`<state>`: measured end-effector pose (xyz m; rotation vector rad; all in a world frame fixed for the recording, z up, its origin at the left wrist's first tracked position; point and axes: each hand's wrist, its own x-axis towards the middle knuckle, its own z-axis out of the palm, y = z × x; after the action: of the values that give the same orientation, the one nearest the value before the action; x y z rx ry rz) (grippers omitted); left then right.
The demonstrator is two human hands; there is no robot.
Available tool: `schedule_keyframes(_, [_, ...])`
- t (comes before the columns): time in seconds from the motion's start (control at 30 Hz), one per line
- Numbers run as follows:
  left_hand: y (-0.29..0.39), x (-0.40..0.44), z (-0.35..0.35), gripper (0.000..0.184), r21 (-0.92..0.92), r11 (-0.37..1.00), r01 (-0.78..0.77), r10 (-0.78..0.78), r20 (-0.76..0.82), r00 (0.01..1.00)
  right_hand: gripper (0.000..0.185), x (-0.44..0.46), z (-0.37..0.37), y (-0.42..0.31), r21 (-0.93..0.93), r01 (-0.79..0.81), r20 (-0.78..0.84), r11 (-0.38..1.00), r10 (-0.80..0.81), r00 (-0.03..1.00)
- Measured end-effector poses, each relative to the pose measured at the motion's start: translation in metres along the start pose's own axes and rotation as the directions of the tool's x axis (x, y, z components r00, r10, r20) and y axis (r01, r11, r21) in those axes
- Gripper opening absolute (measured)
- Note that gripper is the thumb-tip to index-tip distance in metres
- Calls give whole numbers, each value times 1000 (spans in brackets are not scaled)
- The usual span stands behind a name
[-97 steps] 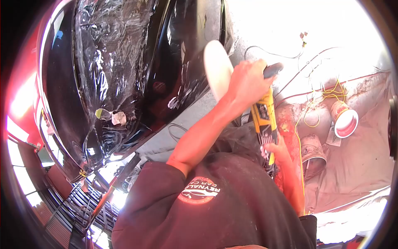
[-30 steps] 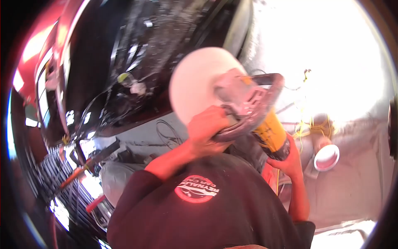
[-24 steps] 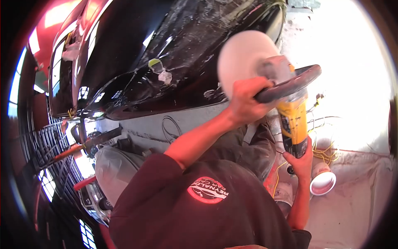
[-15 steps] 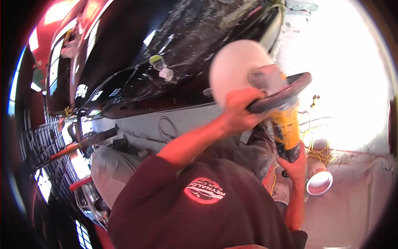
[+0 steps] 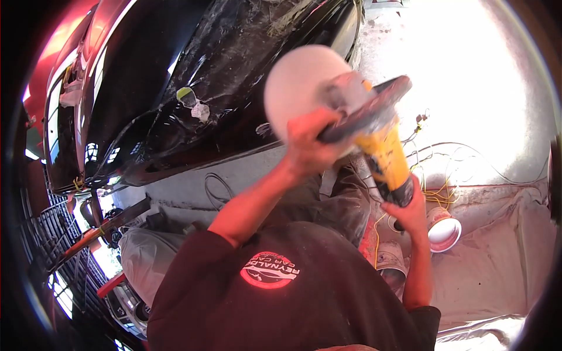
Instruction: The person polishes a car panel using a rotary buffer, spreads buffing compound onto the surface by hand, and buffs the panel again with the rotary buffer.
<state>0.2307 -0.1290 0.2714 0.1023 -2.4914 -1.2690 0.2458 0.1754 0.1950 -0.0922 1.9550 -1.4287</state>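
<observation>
A yellow and black power polisher [image 5: 383, 155] with a round white pad [image 5: 295, 88] is held in front of my chest. My left hand [image 5: 310, 140] is wrapped round its dark loop handle [image 5: 374, 108], close to the pad. Lower and to the right, my right hand [image 5: 410, 210] grips the black rear end of the tool body. The pad is blurred and overlaps the view of a glossy black car panel [image 5: 140, 58]; whether they touch cannot be told. Clear plastic film [image 5: 216, 76] covers part of the car.
Two buckets, one white-rimmed [image 5: 444, 235] and one greyish [image 5: 391, 257], lie on the right near a yellow cord [image 5: 436, 196]. A grey-brown sheet [image 5: 492, 263] covers the floor there. A coiled dark cable [image 5: 218, 188] lies beside the car. At left are a plastic-covered object [image 5: 146, 254] and metal bars.
The polisher has swung from nearly edge-on, so its pad's broad face now shows. Since half a second ago, the tool, both hands and the car have shifted left in view. Both grips remain.
</observation>
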Motion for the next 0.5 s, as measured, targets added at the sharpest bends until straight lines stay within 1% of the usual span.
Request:
schedule_keyframes(0.03, [-3,16,11,24,25,1000,14,-14,-22,1000,91,11,-5,1,1,21,-24,1000,-21,999])
schedule_keyframes(0.07, [-8,32,24,25,-24,997,77,-79,-53,995,89,21,-9,2,5,43,-44,999,-43,998])
schedule_keyframes(0.1, [-12,48,33,26,-6,999,44,-45,-67,997,82,28,-8,3,75,21,-80,997,-15,997])
schedule_keyframes(0.13, [-17,60,42,27,-41,999,16,-19,-95,995,76,35,-10,-2,104,-24,-65,994,31,997])
schedule_keyframes(0.2, [-24,75,53,28,-115,992,-50,33,-150,988,71,39,-6,-16,202,-86,-66,976,101,993])
schedule_keyframes(0.3, [-22,70,45,30,-86,996,-13,2,-120,993,70,31,-1,-17,188,-98,-82,977,115,990])
schedule_keyframes(0.4, [-18,44,25,29,-90,996,-28,18,-117,993,72,5,18,-14,113,-50,-95,992,61,994])
schedule_keyframes(0.43, [-13,33,14,28,-87,996,23,-30,-77,997,74,-6,28,-18,168,-54,-93,984,70,993])
schedule_keyframes(0.47, [-9,23,4,28,-103,995,2,-11,-90,996,77,-17,33,-16,110,-64,-87,992,74,993])
schedule_keyframes(0.5, [-7,12,-5,28,-120,993,-20,8,-99,995,79,-28,45,-20,154,-56,-101,986,72,992])
